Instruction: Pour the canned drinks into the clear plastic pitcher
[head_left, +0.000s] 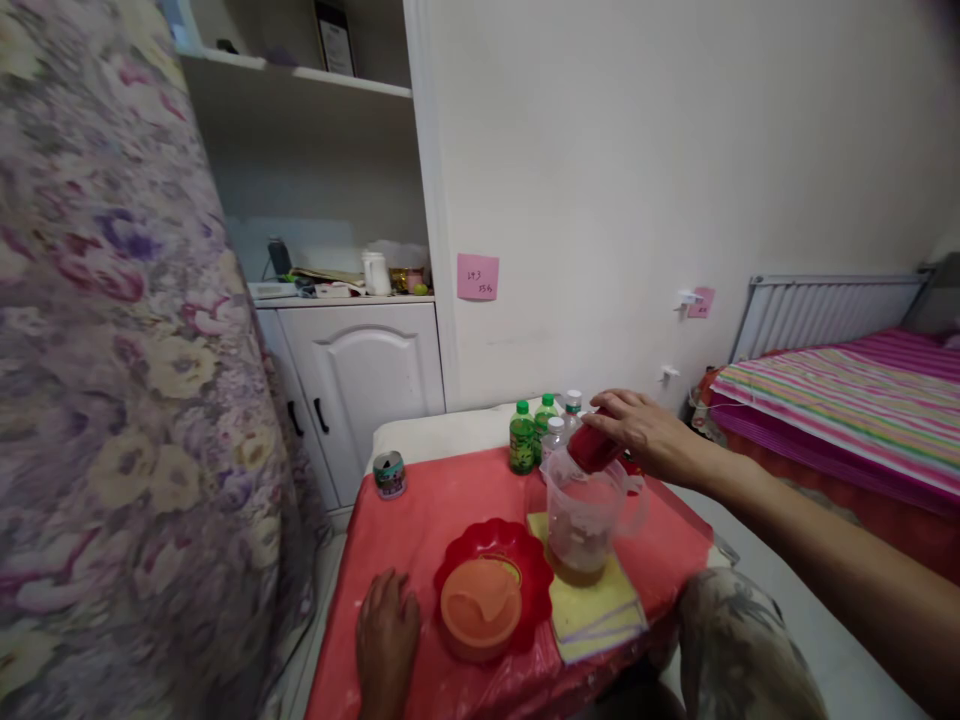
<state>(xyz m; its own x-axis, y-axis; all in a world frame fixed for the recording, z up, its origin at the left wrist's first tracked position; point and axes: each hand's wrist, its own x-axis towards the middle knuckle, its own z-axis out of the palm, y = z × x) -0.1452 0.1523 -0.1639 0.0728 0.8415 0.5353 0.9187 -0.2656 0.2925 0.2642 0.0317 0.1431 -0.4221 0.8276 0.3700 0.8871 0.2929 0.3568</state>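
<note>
Red-covered table point(450, 490): red can point(591, 448) tipped over a clear jug point(576, 525).
Right hand point(637, 425), the nearer, has its fingers clamped around the can, whose long axis slants down leftward to the jug's mouth; left hand point(386, 630) rests empty on the table, fingers slightly apart.

The right grip point(639, 425) partly hides the red container point(589, 450); the bed point(862, 375) is cut off.

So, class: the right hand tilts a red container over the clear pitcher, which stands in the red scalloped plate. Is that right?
Not the plate: the head view shows the pitcher standing on the yellow cloth. The right hand does tilt the red container over it.
</note>
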